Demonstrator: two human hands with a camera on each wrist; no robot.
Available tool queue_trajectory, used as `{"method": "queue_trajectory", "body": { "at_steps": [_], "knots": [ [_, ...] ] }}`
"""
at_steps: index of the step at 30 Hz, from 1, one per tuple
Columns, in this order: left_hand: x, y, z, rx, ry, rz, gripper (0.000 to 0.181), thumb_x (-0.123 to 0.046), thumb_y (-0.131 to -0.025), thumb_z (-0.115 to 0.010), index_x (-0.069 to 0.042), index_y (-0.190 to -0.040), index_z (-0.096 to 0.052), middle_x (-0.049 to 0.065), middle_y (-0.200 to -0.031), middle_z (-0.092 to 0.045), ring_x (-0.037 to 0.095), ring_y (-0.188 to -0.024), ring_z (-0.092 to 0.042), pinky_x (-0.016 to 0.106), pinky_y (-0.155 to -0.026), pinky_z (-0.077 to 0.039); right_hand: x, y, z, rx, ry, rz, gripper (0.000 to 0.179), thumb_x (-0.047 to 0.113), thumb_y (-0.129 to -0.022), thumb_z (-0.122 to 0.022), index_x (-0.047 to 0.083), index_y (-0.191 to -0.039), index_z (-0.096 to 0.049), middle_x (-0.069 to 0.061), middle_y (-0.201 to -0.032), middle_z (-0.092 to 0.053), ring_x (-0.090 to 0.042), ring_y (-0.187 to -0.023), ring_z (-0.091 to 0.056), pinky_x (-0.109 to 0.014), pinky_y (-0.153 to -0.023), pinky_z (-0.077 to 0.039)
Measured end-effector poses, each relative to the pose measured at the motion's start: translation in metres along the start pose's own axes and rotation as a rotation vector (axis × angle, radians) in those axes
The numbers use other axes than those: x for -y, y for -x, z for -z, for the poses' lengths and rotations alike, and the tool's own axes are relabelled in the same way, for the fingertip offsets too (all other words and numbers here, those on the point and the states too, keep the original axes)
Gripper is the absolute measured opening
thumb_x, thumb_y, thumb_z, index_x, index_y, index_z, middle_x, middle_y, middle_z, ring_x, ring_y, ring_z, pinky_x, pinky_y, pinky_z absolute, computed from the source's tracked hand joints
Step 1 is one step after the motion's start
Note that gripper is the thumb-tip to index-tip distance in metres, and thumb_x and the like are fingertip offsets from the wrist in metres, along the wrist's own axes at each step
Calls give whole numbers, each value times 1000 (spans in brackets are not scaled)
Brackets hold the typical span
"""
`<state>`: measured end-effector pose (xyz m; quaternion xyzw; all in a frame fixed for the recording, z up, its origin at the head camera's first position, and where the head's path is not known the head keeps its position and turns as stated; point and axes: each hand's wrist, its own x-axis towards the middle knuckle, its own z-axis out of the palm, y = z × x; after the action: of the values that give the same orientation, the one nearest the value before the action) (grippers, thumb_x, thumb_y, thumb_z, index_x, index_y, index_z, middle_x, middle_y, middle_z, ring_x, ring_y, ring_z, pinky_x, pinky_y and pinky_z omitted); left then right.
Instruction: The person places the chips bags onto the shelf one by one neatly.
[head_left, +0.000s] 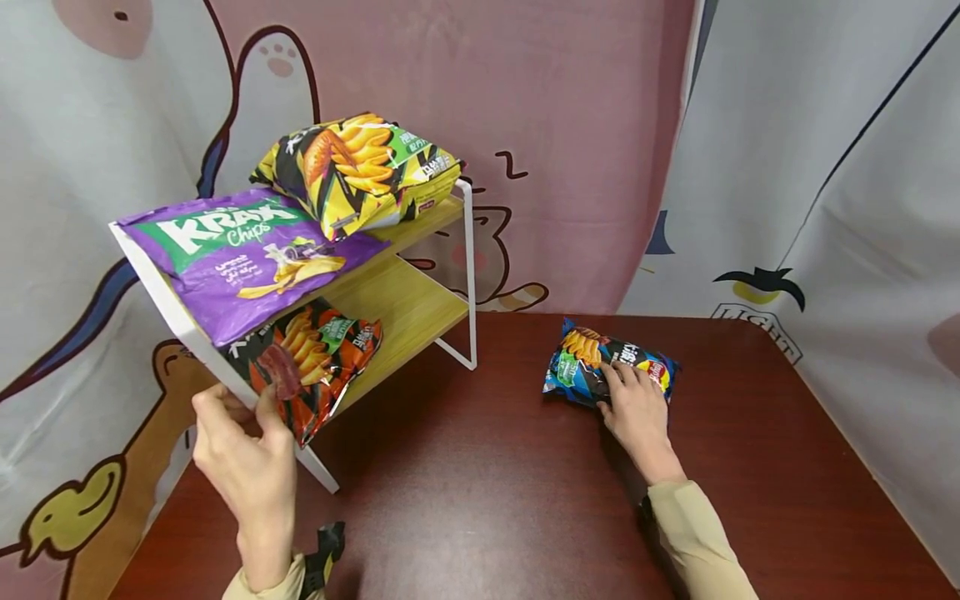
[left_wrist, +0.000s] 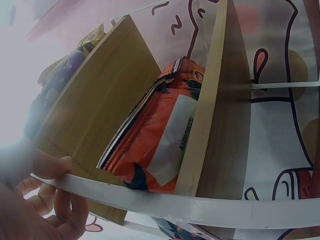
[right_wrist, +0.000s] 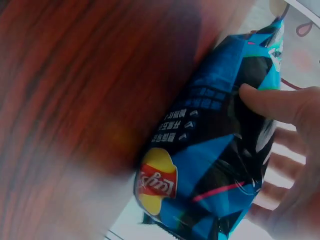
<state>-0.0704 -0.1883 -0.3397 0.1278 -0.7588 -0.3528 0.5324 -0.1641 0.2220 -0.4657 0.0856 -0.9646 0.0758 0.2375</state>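
On the right of the table, my right hand (head_left: 637,408) holds a blue and black bag of chips (head_left: 572,367). Its fingers lie across the top, and in the right wrist view the thumb (right_wrist: 265,102) presses into the bag's side. At the left, my left hand (head_left: 251,458) grips the white metal edge of a two-tier shelf (head_left: 161,296) between thumb and fingers. Close by that hand, an orange-red and black chip bag (head_left: 300,358) lies on the lower board. A purple KRAX chip bag (head_left: 240,258) and a yellow and black chip bag (head_left: 360,171) rest on the upper board, the yellow one overlapping the purple.
The shelf's white legs (head_left: 472,283) stand on a dark red-brown table (head_left: 465,483). Printed cloth curtains (head_left: 570,125) with cartoon animals hang behind the table and along both sides. A black strap (head_left: 326,554) is on the left wrist.
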Motion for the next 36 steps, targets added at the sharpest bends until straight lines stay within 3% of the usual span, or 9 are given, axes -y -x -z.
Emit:
{"method": "queue_trajectory", "body": {
  "at_steps": [4, 9, 15, 18, 21, 25, 28, 32, 36],
  "knots": [
    [0, 0, 0, -1, 0, 2, 21, 3, -82, -63, 15, -95, -51, 24, -72, -53, -19, -72, -34, 29, -64, -33, -4, -2, 0, -24, -57, 96, 55, 5, -64, -80, 3, -116, -63, -19, -117, -62, -40, -104, -57, -53, -89, -47],
    [1, 0, 1, -4, -3, 0, 20, 3, -82, -62, 15, -94, -51, 23, -72, -53, -19, -72, -33, 29, -64, -33, -8, -5, 2, 13, -132, 250, 52, -4, -62, -77, 4, -112, -64, -17, -118, -63, -36, -106, -59, -53, -94, -45],
    [1, 0, 1, -7, 0, -3, 20, 3, -82, -62, 15, -94, -51, 23, -70, -52, -18, -72, -33, 30, -64, -32, -9, -5, 5, 69, -124, 314, 46, -11, -64, -70, 3, -107, -64, -17, -122, -62, -35, -116, -56, -61, -101, -37],
    [1, 0, 1, -7, 2, -2, 20, 3, -82, -62, 15, -94, -51, 23, -71, -52, -18, -72, -34, 29, -64, -33, -5, -6, 8, 90, -96, 285, 43, -12, -65, -62, 1, -107, -65, -18, -123, -62, -38, -120, -54, -61, -103, -36],
    [1, 0, 1, -8, 1, 1, 20, 2, -82, -62, 15, -94, -51, 24, -71, -52, -18, -72, -34, 29, -64, -33, 6, -8, 12, 55, -94, 207, 37, -9, -69, -56, 0, -103, -67, -19, -122, -64, -39, -118, -55, -57, -102, -39],
    [1, 0, 1, -7, 1, 5, 20, 2, -82, -62, 15, -94, -52, 24, -72, -53, -18, -73, -34, 29, -65, -33, 29, -10, 14, -91, -107, 99, 24, 2, -76, -61, -3, -99, -67, -21, -113, -66, -39, -106, -59, -52, -92, -47],
    [1, 0, 1, -5, 2, 6, 20, 2, -83, -62, 15, -94, -52, 24, -72, -53, -18, -73, -35, 28, -65, -34, 45, -10, 10, -120, -34, 35, 38, 23, -79, -70, -3, -106, -65, -23, -110, -65, -43, -100, -58, -54, -82, -49],
    [1, 0, 0, -2, 3, 5, 20, 2, -83, -62, 15, -94, -52, 24, -72, -53, -18, -72, -35, 28, -65, -34, 58, -9, 2, 83, 87, -50, 72, 53, -78, -68, 3, -128, -55, -26, -123, -55, -46, -107, -50, -59, -85, -43],
    [1, 1, 0, 0, -1, 4, 20, 2, -83, -62, 15, -94, -52, 24, -72, -53, -18, -72, -35, 28, -64, -33, 60, -9, -1, 265, 85, -63, 76, 51, -78, -68, 6, -135, -48, -25, -131, -46, -46, -117, -42, -60, -93, -38]
  ]
}}
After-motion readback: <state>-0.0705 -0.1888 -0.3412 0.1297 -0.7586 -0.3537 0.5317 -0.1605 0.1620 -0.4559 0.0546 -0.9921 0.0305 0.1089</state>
